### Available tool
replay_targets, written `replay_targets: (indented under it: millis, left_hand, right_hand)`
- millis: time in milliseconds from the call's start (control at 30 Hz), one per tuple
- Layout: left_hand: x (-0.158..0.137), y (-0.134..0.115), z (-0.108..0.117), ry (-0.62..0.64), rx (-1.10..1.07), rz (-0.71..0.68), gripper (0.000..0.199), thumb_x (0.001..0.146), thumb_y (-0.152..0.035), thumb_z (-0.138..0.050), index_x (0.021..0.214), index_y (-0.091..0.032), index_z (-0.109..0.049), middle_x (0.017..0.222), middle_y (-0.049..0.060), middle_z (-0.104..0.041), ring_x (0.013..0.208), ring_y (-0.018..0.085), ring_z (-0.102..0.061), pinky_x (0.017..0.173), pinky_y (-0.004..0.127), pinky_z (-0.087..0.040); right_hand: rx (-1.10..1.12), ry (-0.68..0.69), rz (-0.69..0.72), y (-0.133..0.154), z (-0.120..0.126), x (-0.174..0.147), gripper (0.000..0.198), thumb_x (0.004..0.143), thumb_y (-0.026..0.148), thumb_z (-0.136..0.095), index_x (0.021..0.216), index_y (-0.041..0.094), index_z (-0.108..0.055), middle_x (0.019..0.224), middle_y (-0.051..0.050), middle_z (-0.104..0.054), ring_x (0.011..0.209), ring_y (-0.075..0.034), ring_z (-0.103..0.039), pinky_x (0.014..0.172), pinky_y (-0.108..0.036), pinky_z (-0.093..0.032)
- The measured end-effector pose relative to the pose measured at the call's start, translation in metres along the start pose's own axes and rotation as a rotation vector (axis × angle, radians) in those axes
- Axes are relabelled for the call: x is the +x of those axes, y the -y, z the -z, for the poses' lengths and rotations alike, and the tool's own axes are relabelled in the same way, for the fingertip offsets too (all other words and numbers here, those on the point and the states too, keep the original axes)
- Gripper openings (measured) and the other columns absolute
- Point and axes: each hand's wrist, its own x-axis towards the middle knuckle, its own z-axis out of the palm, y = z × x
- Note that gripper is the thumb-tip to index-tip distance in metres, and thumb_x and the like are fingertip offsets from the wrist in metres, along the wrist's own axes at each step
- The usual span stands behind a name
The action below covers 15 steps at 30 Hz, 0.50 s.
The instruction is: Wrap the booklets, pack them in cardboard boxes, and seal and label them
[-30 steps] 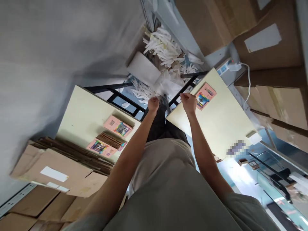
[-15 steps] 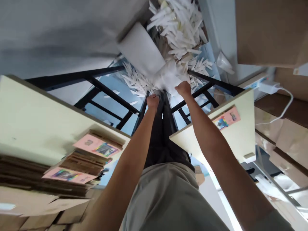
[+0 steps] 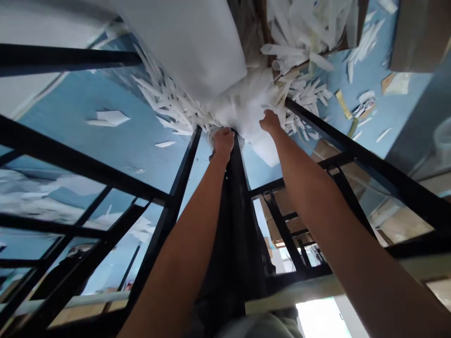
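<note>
Low down between two black metal frames, both my hands reach towards a thin white sheet (image 3: 246,105), foam or soft plastic by its look. My right hand (image 3: 270,121) is closed at the sheet's right side and appears to pinch it. Closed in a fist, my left hand (image 3: 223,140) is by the sheet's lower left edge; what its fingers hold, if anything, is hidden. Above my left hand lies a large smooth white roll (image 3: 197,51). Loose white strips (image 3: 176,101) are heaped beside it, and more white strips (image 3: 306,28) fill a box at the upper right.
Black metal legs and bars (image 3: 88,162) flank me on the left, with a black frame (image 3: 338,136) on the right. White scraps (image 3: 107,118) lie about the blue floor (image 3: 120,145). A brown cardboard box (image 3: 419,37) stands at the upper right.
My view has moved down and closer to the floor, so the tabletops with pink-labelled cardboard have mostly left it. Both hands stay low by the white sheet, still closed.
</note>
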Motion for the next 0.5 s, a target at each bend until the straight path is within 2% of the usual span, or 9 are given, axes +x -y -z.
replay_targets:
  millis: [100, 200, 300, 400, 500]
  left_hand:
    - [0.018, 0.004, -0.007, -0.043, -0.142, 0.137, 0.021, 0.091, -0.01, -0.077, 0.111, -0.017, -0.082, 0.093, 0.008, -0.08, 0.092, 0.026, -0.077, 0.093, 0.041, -0.06]
    - [0.026, 0.007, -0.01, -0.06, -0.167, 0.167, 0.021, 0.091, -0.008, -0.079, 0.11, -0.016, -0.083, 0.091, 0.006, -0.08, 0.09, 0.025, -0.076, 0.091, 0.038, -0.059]
    - [0.025, 0.009, -0.013, -0.045, -0.068, 0.18, 0.024, 0.095, -0.01, -0.076, 0.117, -0.014, -0.085, 0.103, 0.01, -0.085, 0.101, 0.026, -0.08, 0.098, 0.038, -0.06]
    - [0.015, 0.007, -0.014, -0.011, 0.009, 0.176, 0.032, 0.099, -0.013, -0.073, 0.129, -0.013, -0.085, 0.122, 0.014, -0.087, 0.118, 0.027, -0.081, 0.11, 0.038, -0.06]
    - [-0.005, -0.001, -0.009, 0.003, 0.026, 0.201, 0.036, 0.101, -0.014, -0.071, 0.135, -0.012, -0.083, 0.129, 0.016, -0.086, 0.122, 0.028, -0.082, 0.112, 0.038, -0.06]
  right_hand:
    - [-0.029, 0.011, 0.054, -0.008, -0.019, 0.037, 0.078, 0.093, 0.006, -0.07, 0.169, -0.003, -0.055, 0.164, -0.031, -0.065, 0.165, -0.045, -0.056, 0.143, -0.061, -0.04]
    - [-0.081, 0.032, 0.078, -0.015, -0.032, 0.058, 0.085, 0.096, 0.01, -0.073, 0.176, 0.0, -0.048, 0.174, -0.032, -0.057, 0.169, -0.045, -0.051, 0.143, -0.063, -0.038]
    - [-0.119, 0.036, 0.113, -0.018, -0.036, 0.062, 0.069, 0.103, 0.017, -0.071, 0.169, 0.004, -0.058, 0.171, -0.03, -0.061, 0.168, -0.044, -0.052, 0.141, -0.066, -0.04]
    - [-0.167, 0.072, 0.135, -0.013, -0.03, 0.049, 0.048, 0.111, 0.028, -0.066, 0.154, 0.006, -0.071, 0.164, -0.028, -0.069, 0.159, -0.043, -0.062, 0.137, -0.062, -0.047]
    - [-0.158, 0.176, 0.165, 0.001, -0.01, 0.021, 0.04, 0.104, 0.03, -0.08, 0.135, 0.005, -0.08, 0.141, -0.026, -0.081, 0.138, -0.039, -0.077, 0.123, -0.05, -0.06]
